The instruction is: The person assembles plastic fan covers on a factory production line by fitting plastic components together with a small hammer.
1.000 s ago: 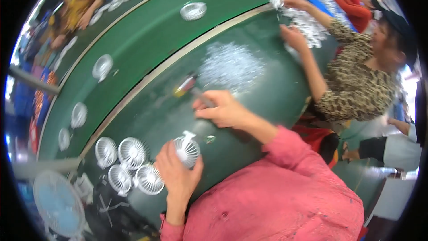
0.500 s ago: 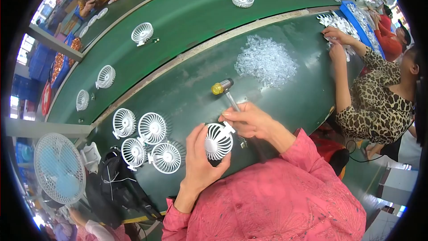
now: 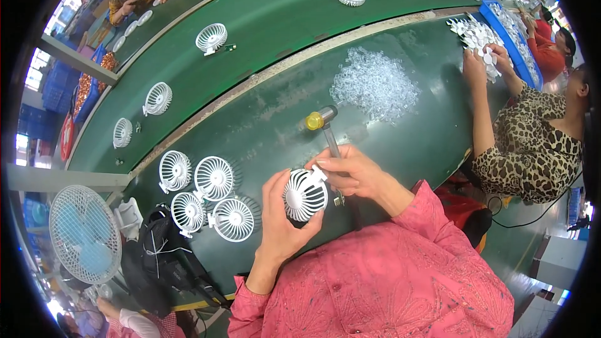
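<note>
My left hand [image 3: 280, 222] is wrapped round a white round fan housing [image 3: 305, 195] with radial ribs. The thumb lies along its lower edge and the fingers along its left side. My right hand [image 3: 352, 172] is closed at the housing's upper right, its fingertips by the small white neck. A hammer [image 3: 330, 138] with a yellow and dark head sticks out beyond these fingers; its handle runs into the hand, where the grip is partly hidden. A small green circuit board [image 3: 339, 201] hangs just below the right hand. Several ribbed fan housings [image 3: 213, 179] lie on the table to the left.
A heap of small clear plastic pieces [image 3: 375, 84] lies beyond my hands. Further off, a green conveyor belt [image 3: 269, 28] carries more housings. At right, a co-worker [image 3: 532, 131] handles white parts [image 3: 476, 32] beside a blue bin [image 3: 510, 40]. A table fan [image 3: 86, 238] and black bag [image 3: 166, 247] are at left.
The hammer has shifted slightly right with its head turned. The held housing has tilted a little. Housings on the belt have moved right, and the co-worker's hands have shifted.
</note>
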